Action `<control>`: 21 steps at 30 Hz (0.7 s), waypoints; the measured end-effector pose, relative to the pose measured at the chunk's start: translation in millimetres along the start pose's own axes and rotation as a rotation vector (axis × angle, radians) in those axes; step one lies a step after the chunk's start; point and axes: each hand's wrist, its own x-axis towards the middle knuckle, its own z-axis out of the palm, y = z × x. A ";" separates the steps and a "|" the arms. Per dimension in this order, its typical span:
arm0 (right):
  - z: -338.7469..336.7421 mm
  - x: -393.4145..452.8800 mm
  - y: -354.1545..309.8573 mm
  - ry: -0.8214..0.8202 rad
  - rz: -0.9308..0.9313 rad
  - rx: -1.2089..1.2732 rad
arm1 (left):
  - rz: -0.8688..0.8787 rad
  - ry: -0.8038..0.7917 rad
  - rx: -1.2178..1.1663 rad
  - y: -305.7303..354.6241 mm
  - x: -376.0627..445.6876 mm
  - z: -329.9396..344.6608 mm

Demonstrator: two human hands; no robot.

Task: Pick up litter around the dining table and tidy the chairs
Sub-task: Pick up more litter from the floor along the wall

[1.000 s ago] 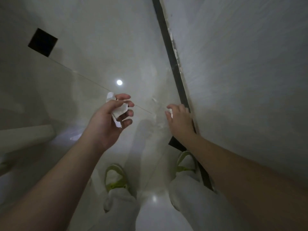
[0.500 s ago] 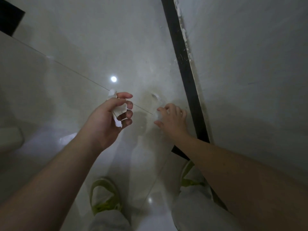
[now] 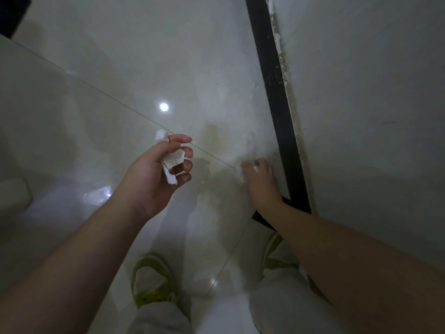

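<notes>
- Shoes (image 3: 154, 283) with green trim stood on the glossy tiled floor (image 3: 120, 80) nearest the camera, grey trouser legs above them; the person appeared to be bending over the floor, which would explain both forearms reaching forward and down.
- Left hand (image 3: 154, 174) was held above the tiles, palm turned inward, fingers curled shut around crumpled white paper (image 3: 172, 162). I judged this hand served as the store for litter already gathered, leaving the other free to collect.
- Right hand (image 3: 261, 182) reached lower and farther, down at the floor just beside the black skirting strip (image 3: 277, 104) at the foot of the wall (image 3: 361, 92). A small white scrap (image 3: 255, 168) showed at its fingertips (too blurred to say whether it was pinched or merely touched), so I cannot tell that grip.
- Beyond the hands lay bare tile with a bright lamp reflection (image 3: 164, 107). No table or chair could be made out with confidence.
</notes>
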 end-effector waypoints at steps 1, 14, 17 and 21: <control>-6.0 -2.0 -0.7 -0.038 0.039 0.048 | -0.006 0.000 -0.006 1.0 -3.7 1.2; -147.7 -95.4 -66.8 0.003 0.356 0.847 | 0.015 0.015 -0.060 71.3 -121.7 53.7; -200.5 -123.5 -92.5 -0.037 0.372 1.000 | 0.021 0.003 -0.081 100.2 -163.2 72.9; -269.6 -164.9 -128.8 -0.086 0.424 1.243 | 0.013 0.086 -0.154 136.2 -229.8 107.5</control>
